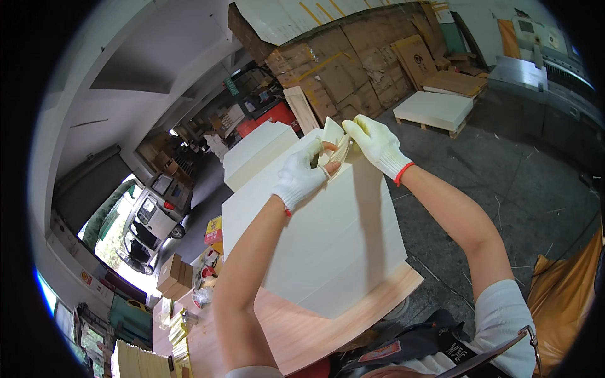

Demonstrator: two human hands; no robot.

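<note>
1. While a few bent cream sheets point(341, 155) curl up at 12 o'clock on the large white stack point(315, 239), the rest lies flat, so the handling looks barely begun.
2. Right hand point(375, 143): fingers pinched closed on the sheets' edge. Left hand point(302, 174): thumb and finger parted, touching them; I cannot tell whether they grip.
3. Brown cartons point(173, 274), 8 o'clock: contents hidden.

The white stack point(315, 252) hid part of the wooden table point(305, 334) beneath it. Left of the stack, cluttered items point(205, 277) were too small to identify; right of it, the view's dark rim cut off an orange sheet point(567, 296).
</note>
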